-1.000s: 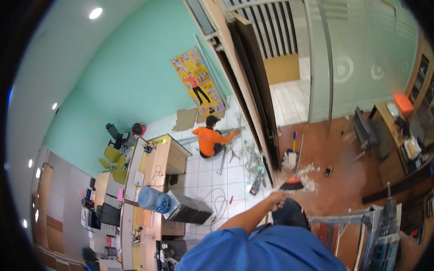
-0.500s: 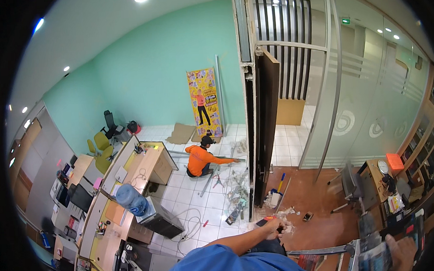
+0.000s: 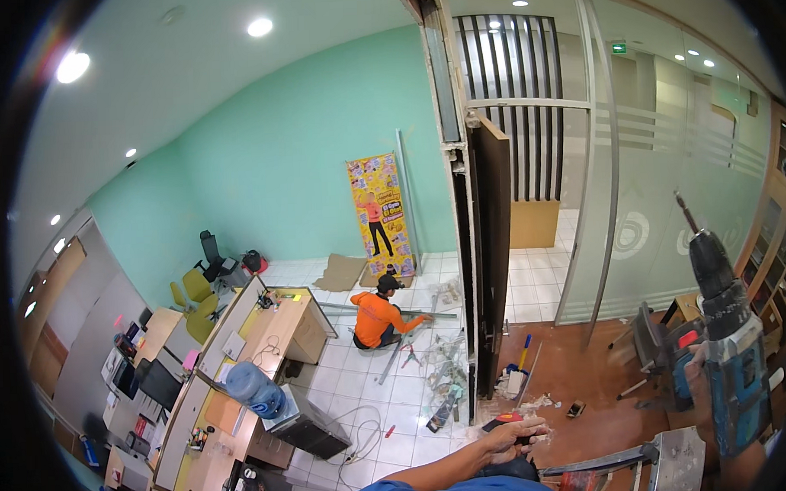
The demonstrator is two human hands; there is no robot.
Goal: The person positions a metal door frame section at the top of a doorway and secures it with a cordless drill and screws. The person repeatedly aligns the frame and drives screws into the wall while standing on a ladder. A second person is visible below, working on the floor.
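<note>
Main risk: the drill (image 3: pixel 732 346). It's right of the door (image 3: pixel 495 259), bit up and leaning left, with our right hand (image 3: pixel 698 377) wrapped round its grip. If our wrist rolls left, the bare bit could score the glass wall (image 3: pixel 646 172), also right of the door. If the grip slips, it could drop onto the chair (image 3: pixel 650 336) or metal frame (image 3: pixel 678 465), same side.

Left hand (image 3: pixel 510 438) shows just below and right of the door's foot, fingers loosely spread, pinching nothing we can see. Can't tell if it rests on our knee. No handhold visible, so a long lean could cost us balance.

Around: rubble (image 3: pixel 447 358) left of the door, more bits by its foot; poor footing. Co-worker (image 3: pixel 376 320) squats left of the door, hand on a metal strip (image 3: pixel 443 316); a dropped part could hurt them. Farther left: loose cord (image 3: pixel 357 455), likely trip hazard, then water cooler (image 3: pixel 309 430) and desk (image 3: pixel 279 323) narrowing the floor.
</note>
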